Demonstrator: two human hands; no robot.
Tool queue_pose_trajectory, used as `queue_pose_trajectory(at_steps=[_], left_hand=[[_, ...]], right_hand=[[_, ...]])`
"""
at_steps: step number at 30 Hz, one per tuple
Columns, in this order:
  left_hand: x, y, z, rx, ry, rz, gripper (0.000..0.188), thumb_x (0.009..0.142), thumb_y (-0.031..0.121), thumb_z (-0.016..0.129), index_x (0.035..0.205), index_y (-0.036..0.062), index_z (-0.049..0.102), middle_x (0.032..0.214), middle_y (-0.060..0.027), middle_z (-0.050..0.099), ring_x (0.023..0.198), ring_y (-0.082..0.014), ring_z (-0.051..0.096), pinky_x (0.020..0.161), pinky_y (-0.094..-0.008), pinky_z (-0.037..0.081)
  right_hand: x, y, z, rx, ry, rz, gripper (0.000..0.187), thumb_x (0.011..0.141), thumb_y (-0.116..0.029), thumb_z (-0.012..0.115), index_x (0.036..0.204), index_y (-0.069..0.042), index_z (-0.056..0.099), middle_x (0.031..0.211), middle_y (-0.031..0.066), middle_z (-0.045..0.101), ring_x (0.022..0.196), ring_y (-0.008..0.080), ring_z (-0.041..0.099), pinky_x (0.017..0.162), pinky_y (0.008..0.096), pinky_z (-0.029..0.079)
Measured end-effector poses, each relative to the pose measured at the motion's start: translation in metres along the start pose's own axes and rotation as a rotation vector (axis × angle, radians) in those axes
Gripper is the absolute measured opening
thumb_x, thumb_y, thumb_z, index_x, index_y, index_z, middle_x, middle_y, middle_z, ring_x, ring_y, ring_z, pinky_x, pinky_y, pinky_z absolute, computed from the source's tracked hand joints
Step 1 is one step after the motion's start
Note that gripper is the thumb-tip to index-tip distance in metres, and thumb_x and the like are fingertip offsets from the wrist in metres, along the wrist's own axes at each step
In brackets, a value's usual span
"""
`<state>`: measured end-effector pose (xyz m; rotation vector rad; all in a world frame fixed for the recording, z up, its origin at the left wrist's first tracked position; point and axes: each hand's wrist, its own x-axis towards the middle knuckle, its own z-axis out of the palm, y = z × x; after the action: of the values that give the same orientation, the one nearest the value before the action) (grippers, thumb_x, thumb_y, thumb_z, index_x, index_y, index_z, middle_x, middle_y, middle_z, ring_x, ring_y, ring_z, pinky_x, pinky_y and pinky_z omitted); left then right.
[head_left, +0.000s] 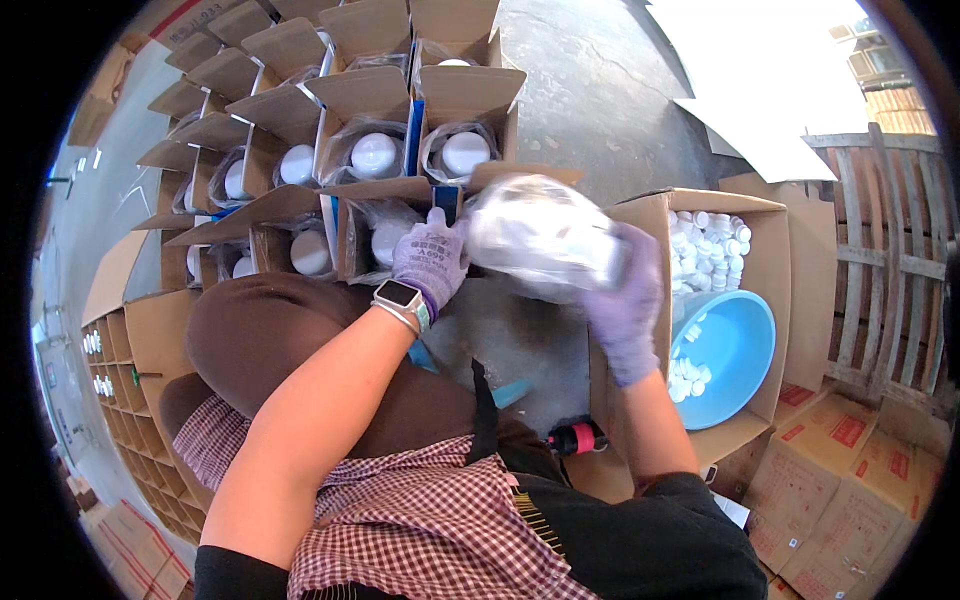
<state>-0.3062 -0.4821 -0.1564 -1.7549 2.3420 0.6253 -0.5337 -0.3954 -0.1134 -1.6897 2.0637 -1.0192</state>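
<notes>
My right hand (628, 300), in a pale purple-grey glove, grips a white item wrapped in clear plastic (540, 235), smeared by motion. My left hand (432, 257), gloved alike, is at the near row of boxes, one finger pointing up along a blue-sided cardboard box (447, 203). Its other fingers seem wrapped round that box's edge, partly hidden. The wrapped item is just right of this hand, above the floor. Close by on the left, an open box (345, 235) holds a round white-topped item (390, 243) in clear plastic.
Rows of open boxes with raised flaps (360, 92) fill the upper left. To the right, a large carton (625, 212) contains small white bottles (710, 250) and a blue basin (752, 350) with white caps (688, 378). A wooden pallet (880, 260) and cartons (825, 475) stand farther right.
</notes>
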Motion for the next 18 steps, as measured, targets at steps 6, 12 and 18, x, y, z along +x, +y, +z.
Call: queue_pose_trajectory(at_steps=[6, 12, 18], left_hand=[[0.009, -0.023, 0.026, -0.174, 0.179, 0.156, 0.039, 0.09, 0.028, 0.064, 0.124, 0.0111, 0.054, 0.111, -0.0188, 0.062, 0.1, -0.0387, 0.065, 0.085, -0.0502, 0.053], [-0.002, -0.011, 0.018, -0.161, 0.039, 0.23, 0.039, 0.089, 0.021, 0.063, 0.126, 0.0104, 0.053, 0.112, -0.0183, 0.061, 0.093, -0.0395, 0.067, 0.081, -0.0493, 0.054], [-0.019, 0.004, 0.025, -0.113, -0.132, 0.343, 0.055, 0.085, 0.02, 0.066, 0.134, 0.0049, 0.047, 0.124, -0.0186, 0.058, 0.096, -0.0366, 0.068, 0.081, -0.0473, 0.055]], right_hand=[[0.022, -0.028, 0.118, -0.48, -0.402, -0.058, 0.062, 0.072, -0.03, 0.08, 0.125, -0.013, 0.053, 0.125, 0.0149, 0.051, 0.112, 0.0368, 0.057, 0.088, 0.0447, 0.056], [0.022, 0.044, 0.163, -0.316, -0.437, -0.017, 0.076, 0.075, -0.026, 0.074, 0.143, -0.009, 0.044, 0.141, 0.0213, 0.045, 0.127, 0.0424, 0.048, 0.106, 0.0463, 0.045], [-0.003, 0.049, 0.076, 0.252, 0.105, -0.032, 0.049, 0.079, -0.003, 0.068, 0.127, 0.001, 0.057, 0.129, 0.0222, 0.056, 0.12, 0.0389, 0.055, 0.106, 0.0455, 0.044]])
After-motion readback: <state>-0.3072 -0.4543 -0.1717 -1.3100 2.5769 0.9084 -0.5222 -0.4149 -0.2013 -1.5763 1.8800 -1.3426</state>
